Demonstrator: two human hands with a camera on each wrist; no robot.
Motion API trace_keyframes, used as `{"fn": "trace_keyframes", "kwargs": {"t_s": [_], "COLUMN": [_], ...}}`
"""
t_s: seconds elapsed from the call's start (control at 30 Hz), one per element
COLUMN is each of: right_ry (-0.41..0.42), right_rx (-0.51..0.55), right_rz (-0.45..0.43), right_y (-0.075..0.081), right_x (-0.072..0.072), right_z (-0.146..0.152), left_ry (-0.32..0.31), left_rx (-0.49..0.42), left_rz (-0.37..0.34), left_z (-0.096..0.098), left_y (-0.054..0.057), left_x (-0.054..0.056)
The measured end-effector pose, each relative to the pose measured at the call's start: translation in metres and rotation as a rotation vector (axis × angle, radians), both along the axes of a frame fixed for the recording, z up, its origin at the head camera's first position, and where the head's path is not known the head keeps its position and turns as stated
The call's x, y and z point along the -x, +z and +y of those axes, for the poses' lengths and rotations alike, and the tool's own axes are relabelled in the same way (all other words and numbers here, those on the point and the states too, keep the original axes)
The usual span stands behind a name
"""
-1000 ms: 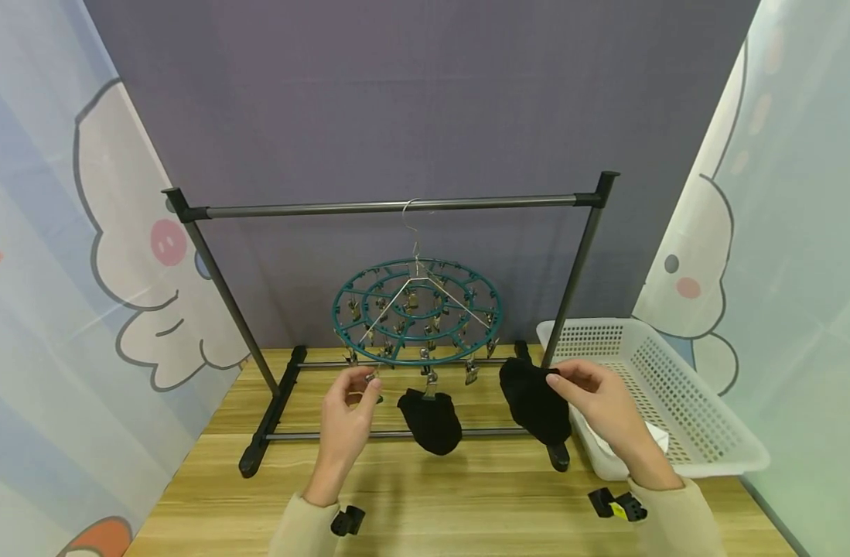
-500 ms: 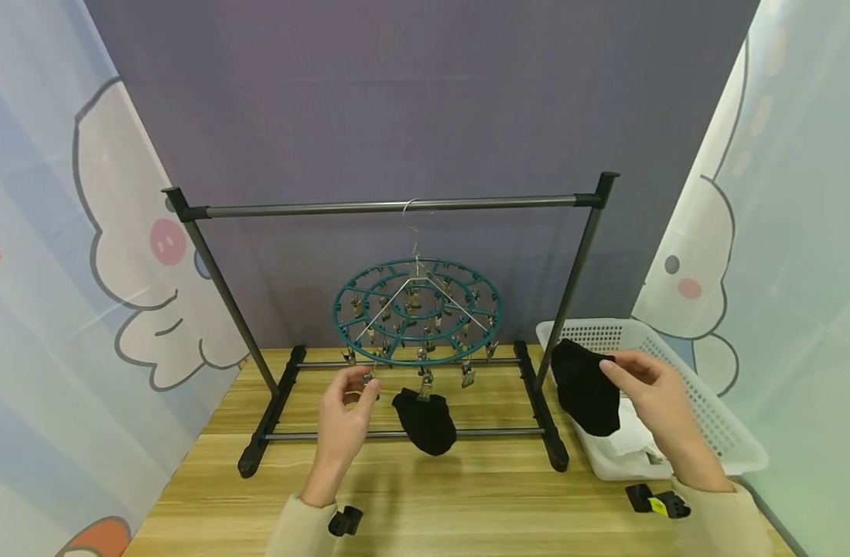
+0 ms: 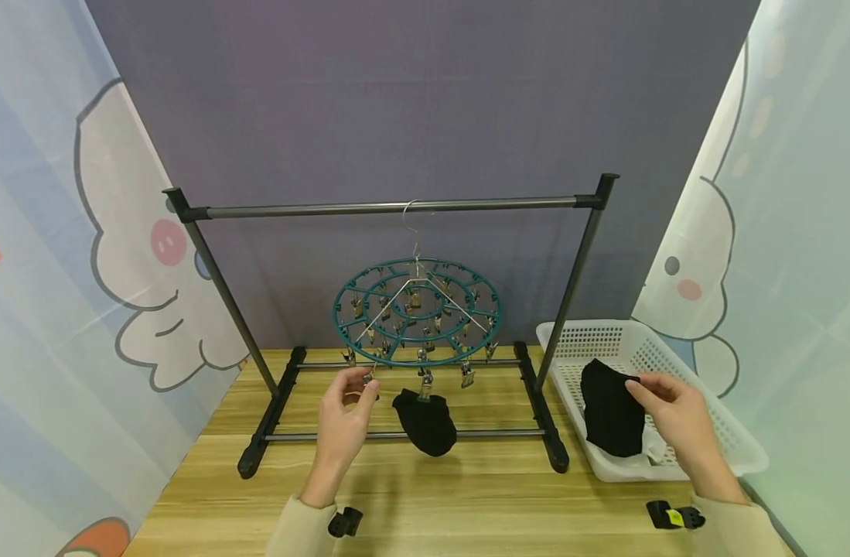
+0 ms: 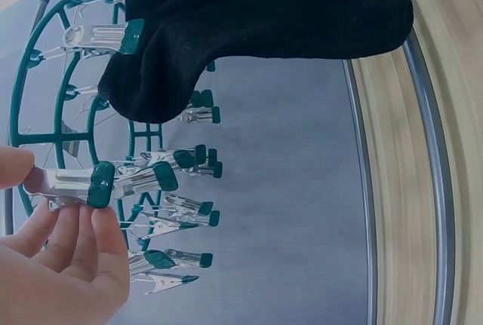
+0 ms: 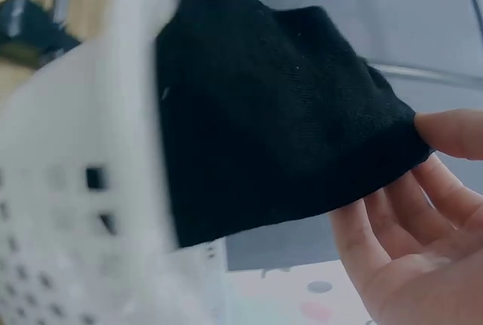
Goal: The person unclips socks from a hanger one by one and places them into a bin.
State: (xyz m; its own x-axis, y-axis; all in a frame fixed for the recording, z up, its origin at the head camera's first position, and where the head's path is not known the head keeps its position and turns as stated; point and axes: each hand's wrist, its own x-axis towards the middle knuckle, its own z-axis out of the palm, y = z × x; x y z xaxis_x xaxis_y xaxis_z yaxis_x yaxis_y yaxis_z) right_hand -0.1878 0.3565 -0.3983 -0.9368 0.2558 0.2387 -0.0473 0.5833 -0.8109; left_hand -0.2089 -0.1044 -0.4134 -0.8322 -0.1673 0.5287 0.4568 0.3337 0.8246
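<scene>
A round green clip hanger hangs by its wire hook. Near its front left edge, my left hand pinches a metal clip with green tips between thumb and fingers. A black sock dangles from a neighbouring clip, to the right of that hand; in the left wrist view it lies above the fingers. Over the basket on the right, my right hand holds a second black sock by its edge. Thumb and fingertips pinch one corner of this sock in the right wrist view.
The hanger's hook sits on the bar of a black and grey rack standing on a wooden table. A white perforated basket stands right of the rack, with white cloth inside. Printed curtains flank both sides.
My right hand has carried its black sock rightward from beside the rack post to above the basket. The left hand has stayed at the clip; the hanging sock has shifted slightly left.
</scene>
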Motion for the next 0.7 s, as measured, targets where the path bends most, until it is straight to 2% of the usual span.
{"fn": "trace_keyframes", "kwargs": {"t_s": [0.13,0.33,0.57,0.7], "right_ry": [-0.023,-0.095,-0.217,-0.212], "right_rx": [-0.037,-0.094,-0.167,-0.219], "right_rz": [-0.045,-0.053,-0.024,-0.041], "right_y": [-0.013,-0.027,-0.03,-0.03], "right_x": [0.003,0.006,0.008,0.01], "right_z": [0.007,0.02,0.032,0.035], "left_ry": [0.003,-0.015,-0.004,-0.005], "left_rx": [0.004,-0.012,-0.012,-0.016], "left_rz": [0.013,0.005,-0.013,-0.015], "left_z": [0.0,-0.001,-0.002,-0.002], "left_y": [0.0,0.001,0.001,0.001], "left_x": [0.0,-0.001,-0.001,-0.002]}}
